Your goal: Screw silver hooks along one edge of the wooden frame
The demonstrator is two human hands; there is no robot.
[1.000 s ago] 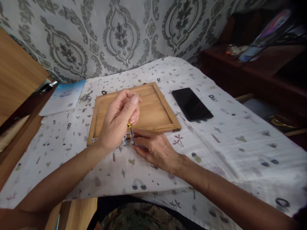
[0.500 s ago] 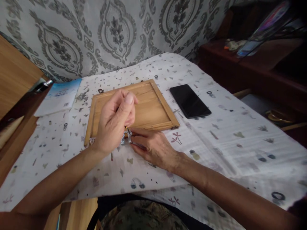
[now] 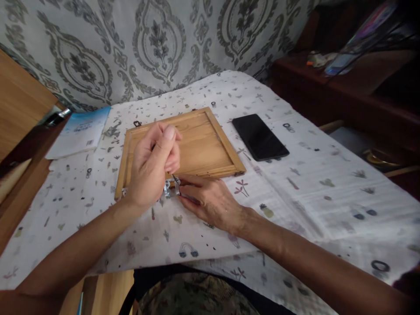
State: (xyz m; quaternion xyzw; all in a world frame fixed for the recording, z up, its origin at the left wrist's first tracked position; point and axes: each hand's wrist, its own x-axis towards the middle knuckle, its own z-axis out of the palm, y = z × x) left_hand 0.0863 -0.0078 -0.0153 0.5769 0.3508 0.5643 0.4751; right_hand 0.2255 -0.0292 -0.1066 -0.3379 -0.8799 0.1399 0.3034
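Note:
My left hand (image 3: 152,164) is closed in a fist, thumb on top, above the near edge of a framed wooden panel (image 3: 200,140). From under the fist pokes the thin dark shaft of a screwdriver (image 3: 175,177); its handle is hidden in the palm. The shaft meets a small silvery metal latch (image 3: 169,189) at the panel's near edge. From the right, my right hand (image 3: 211,201) pinches that latch between thumb and fingers. A second metal fitting (image 3: 124,191) shows at the near left corner, partly behind my left wrist.
A black phone (image 3: 260,138) lies right of the panel on a patterned white cloth (image 3: 278,192). At the far left rests a blue-and-white booklet (image 3: 82,131). Beyond the cloth on the right stands a dark red cabinet (image 3: 305,83) with an open drawer (image 3: 357,144).
My left fist has moved slightly left and turned a little, so more of the shaft and latch shows. The right hand and panel stay about the same.

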